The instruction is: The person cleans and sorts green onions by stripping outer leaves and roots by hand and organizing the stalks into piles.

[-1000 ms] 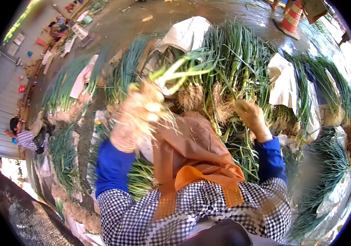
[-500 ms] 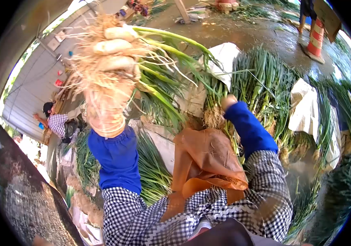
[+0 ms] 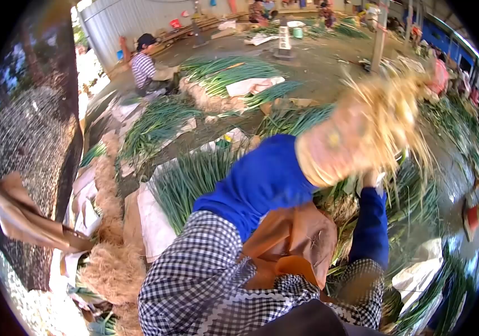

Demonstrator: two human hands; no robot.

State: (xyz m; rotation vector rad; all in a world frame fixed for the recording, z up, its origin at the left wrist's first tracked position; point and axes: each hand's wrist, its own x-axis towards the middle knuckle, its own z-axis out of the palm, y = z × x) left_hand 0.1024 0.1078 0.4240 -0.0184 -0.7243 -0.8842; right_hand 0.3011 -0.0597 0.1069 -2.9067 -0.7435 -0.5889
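My left hand [image 3: 354, 134], blurred by motion and in a pale glove or cuff below a blue sleeve, is raised at the right of centre. It is closed around a bunch of green onions [image 3: 405, 115], whose straw-coloured roots show above and to the right of it. Just below, my right hand [image 3: 370, 178] is partly hidden behind the bunch; its fingers do not show clearly. Some green onion leaves [image 3: 419, 196] lie beyond the right hand. A brown apron [image 3: 301, 229] covers my lap, below both forearms.
Piles of green onions [image 3: 189, 179] lie on sheets to the left and ahead. A person [image 3: 149, 67] sits at the far left. A traffic cone [image 3: 477, 215] is at the right edge, a wooden post [image 3: 379, 36] at the back, and a white sack [image 3: 419, 269] at lower right.
My view has turned left. My left hand has swung with the onion bunch from the upper left across to the right, near my right hand.
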